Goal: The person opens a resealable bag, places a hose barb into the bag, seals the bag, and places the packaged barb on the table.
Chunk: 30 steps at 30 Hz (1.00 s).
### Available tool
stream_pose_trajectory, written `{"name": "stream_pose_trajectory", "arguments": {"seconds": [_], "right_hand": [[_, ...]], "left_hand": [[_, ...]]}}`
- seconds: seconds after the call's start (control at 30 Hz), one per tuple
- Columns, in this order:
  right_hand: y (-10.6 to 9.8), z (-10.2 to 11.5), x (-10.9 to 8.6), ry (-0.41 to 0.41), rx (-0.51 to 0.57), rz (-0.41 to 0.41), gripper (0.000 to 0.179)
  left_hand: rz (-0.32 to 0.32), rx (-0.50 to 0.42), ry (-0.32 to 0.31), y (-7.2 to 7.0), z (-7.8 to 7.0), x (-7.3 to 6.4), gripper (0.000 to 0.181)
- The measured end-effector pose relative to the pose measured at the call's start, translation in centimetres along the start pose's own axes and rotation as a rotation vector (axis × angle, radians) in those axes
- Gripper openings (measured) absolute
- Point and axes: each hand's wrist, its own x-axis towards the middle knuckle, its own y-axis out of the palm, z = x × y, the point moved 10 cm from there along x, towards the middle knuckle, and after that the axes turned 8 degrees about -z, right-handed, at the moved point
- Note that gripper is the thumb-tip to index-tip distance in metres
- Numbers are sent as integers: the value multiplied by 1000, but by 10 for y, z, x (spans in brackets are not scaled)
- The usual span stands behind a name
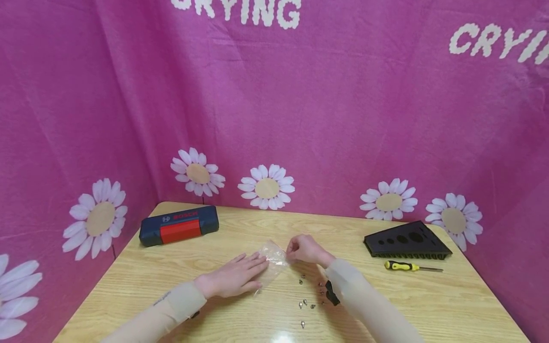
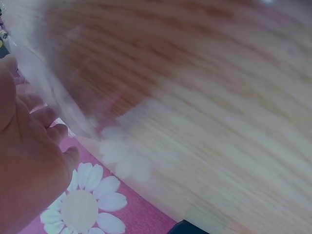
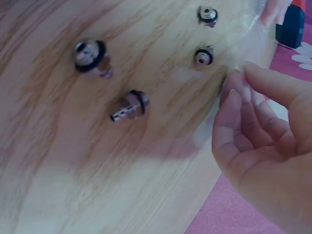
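A clear plastic bag (image 1: 274,259) lies on the wooden table between the two hands. My left hand (image 1: 236,276) rests on its left side with fingers extended; the left wrist view also has this hand (image 2: 34,156) beside the shiny film. At the bag's right corner, my right hand (image 1: 306,248) pinches its edge between thumb and curled fingers. Close up, the right hand (image 3: 263,126) partly hides what lies between its fingertips. Several small metal fittings with black rings lie loose nearby, among them one fitting (image 3: 131,106) and another fitting (image 3: 90,57).
A blue and red Bosch case (image 1: 179,226) stands at the back left. Back right are a black slotted holder (image 1: 405,242) and a yellow-black screwdriver (image 1: 403,266). A pink curtain (image 1: 326,119) hangs behind the table (image 1: 240,228).
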Motion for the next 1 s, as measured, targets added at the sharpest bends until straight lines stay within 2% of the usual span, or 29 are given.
{"name": "stream_pose_trajectory", "arguments": {"seconds": [0.23, 0.4, 0.63, 0.8, 1.0], "right_hand": [[0, -3, 0, 72, 30, -34, 10], [2, -2, 0, 59, 43, -53, 9], [4, -4, -3, 61, 67, -12, 9], [4, -2, -7, 12, 27, 14, 12], [3, -3, -11, 31, 3, 11, 14]], "left_hand": [[11, 16, 16, 1, -3, 0, 62], [10, 11, 23, 0, -3, -1, 63], [-13, 5, 29, -5, -1, -2, 64], [-20, -15, 16, -6, 2, 1, 64], [-19, -12, 17, -4, 2, 1, 62]]}}
